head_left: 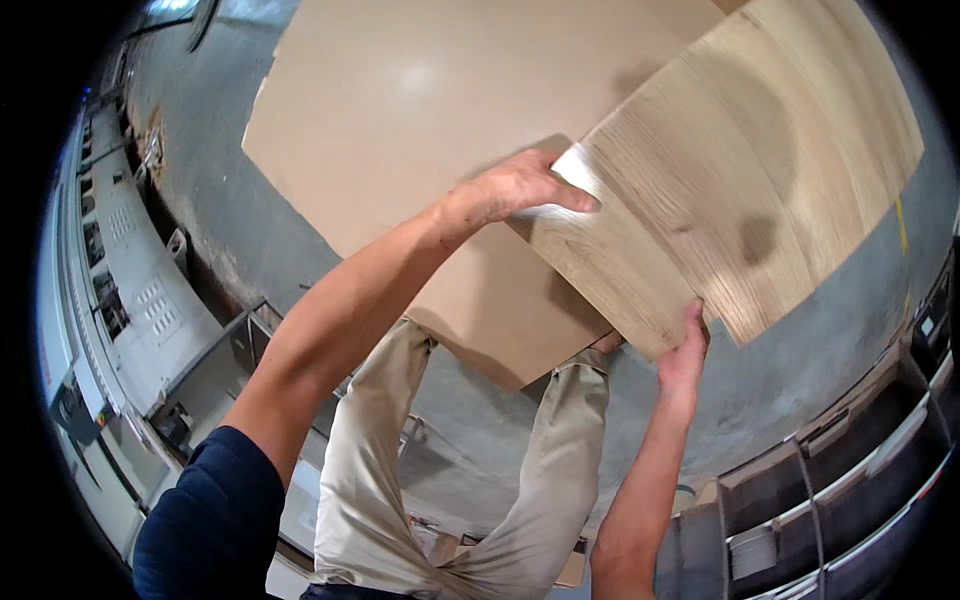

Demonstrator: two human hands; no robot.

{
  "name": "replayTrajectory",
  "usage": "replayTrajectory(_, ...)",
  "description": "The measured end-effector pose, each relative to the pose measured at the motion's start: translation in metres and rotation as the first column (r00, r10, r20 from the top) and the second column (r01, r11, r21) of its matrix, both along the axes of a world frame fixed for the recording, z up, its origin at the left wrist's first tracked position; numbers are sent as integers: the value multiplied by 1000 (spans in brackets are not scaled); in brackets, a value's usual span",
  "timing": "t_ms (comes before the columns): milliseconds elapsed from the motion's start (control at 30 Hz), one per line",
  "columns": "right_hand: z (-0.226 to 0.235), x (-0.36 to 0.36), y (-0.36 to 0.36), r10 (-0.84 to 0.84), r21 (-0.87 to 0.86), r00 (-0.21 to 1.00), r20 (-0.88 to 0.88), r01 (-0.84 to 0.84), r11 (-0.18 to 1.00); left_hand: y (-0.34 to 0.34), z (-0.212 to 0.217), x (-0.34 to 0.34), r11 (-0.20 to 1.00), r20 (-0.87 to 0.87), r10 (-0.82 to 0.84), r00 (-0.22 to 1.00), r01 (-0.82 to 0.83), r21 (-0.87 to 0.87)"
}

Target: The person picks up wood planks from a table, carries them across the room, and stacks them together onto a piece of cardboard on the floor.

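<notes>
My left hand [525,190] is closed on the far left end of a narrow wood-grain board [610,250], its thumb on the upper face and most fingers hidden beneath. At the near right end of that board, my right hand [685,355] grips the edge, thumb up along the side. The narrow board lies tilted against a larger wood-grain panel [770,150]; whether the two are joined I cannot tell. Underneath, a large plain tan sheet [420,120] spreads out in front of me. White glare covers the board's corner beside my left thumb.
A long grey machine [145,270] with vents runs along the left. Dark shelving with compartments [790,500] curves around the lower right. Grey concrete floor [215,150] shows around the sheet. My legs [370,450] stand close to the sheet's near edge.
</notes>
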State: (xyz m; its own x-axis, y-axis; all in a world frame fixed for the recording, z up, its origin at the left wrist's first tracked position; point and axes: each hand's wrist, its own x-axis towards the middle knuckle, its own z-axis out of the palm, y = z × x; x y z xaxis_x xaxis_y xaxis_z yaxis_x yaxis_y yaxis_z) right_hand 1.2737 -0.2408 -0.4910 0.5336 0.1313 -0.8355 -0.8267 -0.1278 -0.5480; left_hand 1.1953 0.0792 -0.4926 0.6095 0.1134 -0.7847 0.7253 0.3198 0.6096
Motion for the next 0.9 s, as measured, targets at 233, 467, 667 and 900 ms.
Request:
replayTrajectory(233, 2, 3, -2, -24, 62, 999, -21, 25, 998, 4, 17, 11, 986, -126, -135, 983, 147, 85)
replayTrajectory(467, 5, 7, 0, -47, 59, 991, -125, 55, 997, 8, 18, 10, 980, -165, -168, 972, 182, 76)
replayTrajectory(667, 3, 11, -5, -5, 122, 987, -162, 26, 992, -11, -3, -42, 959, -75, 212, 974, -193, 208)
replayTrajectory(900, 2, 9, -2, -110, 145, 972, -209, 142, 979, -69, -10, -45, -65, -427, 891, 156, -886, -459)
